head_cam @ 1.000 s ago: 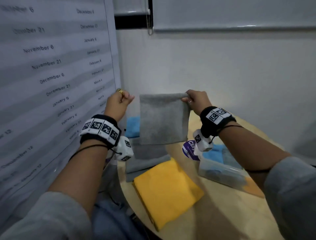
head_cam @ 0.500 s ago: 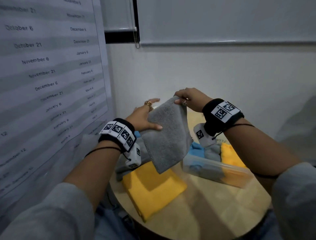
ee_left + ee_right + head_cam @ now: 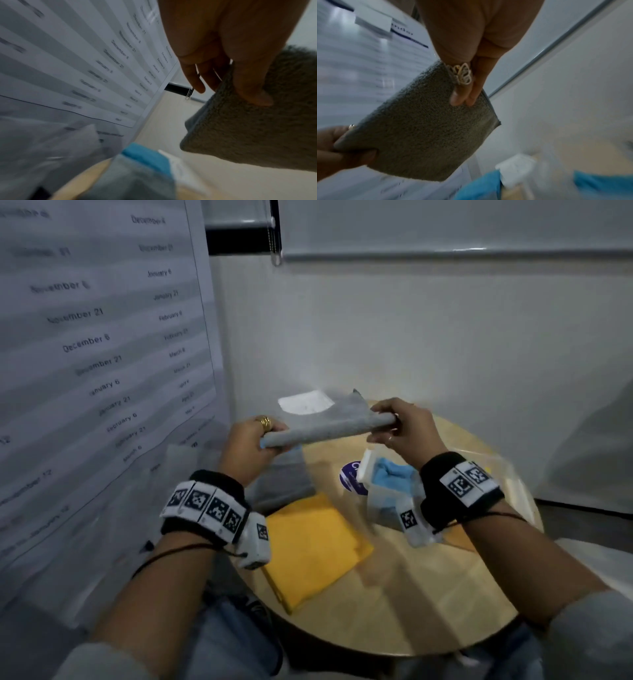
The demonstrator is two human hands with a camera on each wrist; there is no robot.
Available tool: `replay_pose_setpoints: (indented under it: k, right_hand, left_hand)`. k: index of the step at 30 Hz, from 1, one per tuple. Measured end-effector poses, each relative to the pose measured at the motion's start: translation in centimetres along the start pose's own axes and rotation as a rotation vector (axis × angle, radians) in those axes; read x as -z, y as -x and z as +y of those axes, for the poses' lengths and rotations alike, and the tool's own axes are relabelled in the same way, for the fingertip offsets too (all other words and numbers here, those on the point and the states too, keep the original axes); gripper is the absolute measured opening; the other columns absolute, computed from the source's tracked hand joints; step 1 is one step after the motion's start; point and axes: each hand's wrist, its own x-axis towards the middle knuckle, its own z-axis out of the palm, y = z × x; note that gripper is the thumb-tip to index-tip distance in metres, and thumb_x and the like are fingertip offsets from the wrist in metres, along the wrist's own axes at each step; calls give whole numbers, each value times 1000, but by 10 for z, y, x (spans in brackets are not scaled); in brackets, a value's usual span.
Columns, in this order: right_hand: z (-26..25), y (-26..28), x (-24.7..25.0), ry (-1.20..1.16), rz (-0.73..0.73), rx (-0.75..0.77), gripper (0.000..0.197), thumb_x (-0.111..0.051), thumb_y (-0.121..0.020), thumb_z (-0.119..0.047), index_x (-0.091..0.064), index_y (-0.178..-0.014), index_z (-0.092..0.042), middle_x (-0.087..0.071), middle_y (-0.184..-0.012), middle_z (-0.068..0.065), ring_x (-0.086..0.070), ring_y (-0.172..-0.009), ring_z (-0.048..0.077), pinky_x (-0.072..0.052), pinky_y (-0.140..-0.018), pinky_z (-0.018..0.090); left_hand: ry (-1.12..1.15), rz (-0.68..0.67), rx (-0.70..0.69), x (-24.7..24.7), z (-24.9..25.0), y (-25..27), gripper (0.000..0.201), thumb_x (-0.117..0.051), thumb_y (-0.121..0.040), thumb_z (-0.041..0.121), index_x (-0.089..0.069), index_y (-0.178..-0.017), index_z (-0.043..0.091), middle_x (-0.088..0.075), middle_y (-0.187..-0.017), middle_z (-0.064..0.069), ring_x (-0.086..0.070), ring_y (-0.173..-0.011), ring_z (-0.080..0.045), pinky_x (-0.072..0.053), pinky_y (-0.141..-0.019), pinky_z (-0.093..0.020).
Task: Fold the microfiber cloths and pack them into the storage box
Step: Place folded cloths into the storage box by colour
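- The folded grey microfiber cloth (image 3: 329, 424) was held in the air above the far part of the round light-wood table (image 3: 428, 604), lying nearly flat between the two hands.
- The left hand (image 3: 251, 445) gripped the cloth's left end, fingers curled over the top and thumb beneath; a gold ring showed on one finger in the head view.
- The right hand (image 3: 406, 429) pinched the right end, its fingers wrapped round the rolled edge.
- The left wrist view showed what the head view hid: the thumb (image 3: 254, 86) pressed flat on the nubbly grey pile, with the other fingers behind the fold.
- The right wrist view showed the cloth's underside (image 3: 426, 132) as a doubled panel, two fingertips (image 3: 462, 97) pressing on it near its stitched edge and an ornate pale ring on one of those fingers. The left hand (image 3: 339, 147) appeared there too, clamped on the opposite corner.
- Only the head view gave the table layout: a folded yellow microfiber cloth (image 3: 313, 546) lay flat near the front-left edge, with another grey cloth (image 3: 281, 481) just behind it.
- The clear plastic storage box (image 3: 387, 501) stood on the table below the right wrist, with a blue cloth (image 3: 390, 477) inside; its outline was blurred.
- A round purple sticker (image 3: 351, 479) lay on the wood just beside the box.
- A large printed sheet of dates (image 3: 102, 354) hung on the wall to the left, legible in the head view and smeared in the wrist views.
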Motion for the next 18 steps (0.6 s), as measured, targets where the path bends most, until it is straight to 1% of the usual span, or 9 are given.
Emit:
replay_pose_setpoints:
  k: [2,4,7,9,12,14,15,16,18]
  right_hand:
    - [14,42,-15,101,-77,-13,37,-77,-72,-3,-67,-107,-6,-69,-99,11,-61,-89,22,-42,-76,10]
    - [35,81,-33,148,-200,-54,24,-70,-78,-3,-71,-101,-7,-70,-97,8,-61,-92,22,-41,-78,22]
    - [69,129,-62,190,-468,-180,12,-64,-79,-1,-70,-88,-5,-69,-89,7,-63,-89,25,-38,-71,24]
    - [84,149,-71,254,-595,-186,17,-64,-78,-4,-70,-93,-8,-70,-95,9,-60,-93,26,-36,-71,25]
    - [88,157,-67,88,-597,-188,19,-67,-81,-9,-69,-100,-14,-66,-103,-1,-55,-98,17,-38,-81,25]
    - [85,155,-64,-133,-552,-266,12,-65,-86,-13,-66,-97,-16,-67,-98,2,-59,-94,16,-45,-83,29]
    - [83,152,-64,-210,-527,-307,9,-62,-88,-14,-64,-96,-16,-67,-95,4,-60,-92,18,-46,-82,30]
    - [83,149,-68,-257,-494,-351,10,-58,-91,-15,-63,-99,-15,-66,-96,6,-60,-92,18,-47,-82,31]
    - [84,143,-82,-294,-420,-454,21,-53,-94,-19,-60,-112,-11,-66,-106,9,-61,-101,20,-49,-89,35]
  left_hand:
    - [-126,-97,30,-15,-19,44,19,-65,-83,0,-69,-100,7,-62,-97,-1,-56,-88,-15,-43,-74,-10]
    - [-235,-278,117,-35,-41,87,20,-60,-88,0,-67,-105,7,-62,-102,-11,-57,-93,-26,-45,-76,-28]
    - [-328,-589,248,-56,-62,138,7,-63,-80,4,-65,-81,-2,-63,-89,-17,-60,-87,-29,-31,-58,-27]
    - [-275,-665,315,-58,-67,156,13,-63,-79,8,-64,-78,-4,-64,-82,-18,-59,-79,-25,-29,-52,-20]
    - [-36,-564,427,-49,-66,159,15,-60,-86,16,-59,-71,16,-59,-73,-3,-57,-73,-12,-36,-58,-18]
    - [159,-505,459,-48,-67,152,9,-59,-91,23,-57,-84,28,-60,-82,7,-58,-79,1,-43,-67,-18]
    - [209,-476,464,-51,-69,147,3,-57,-92,29,-57,-89,27,-61,-84,5,-58,-80,6,-44,-70,-18]
    - [222,-440,482,-55,-72,142,19,-54,-91,39,-58,-92,21,-61,-85,-1,-60,-81,2,-46,-74,-21]
    - [208,-379,550,-68,-81,133,50,-48,-90,51,-55,-103,4,-60,-97,-19,-60,-95,-23,-49,-85,-41]
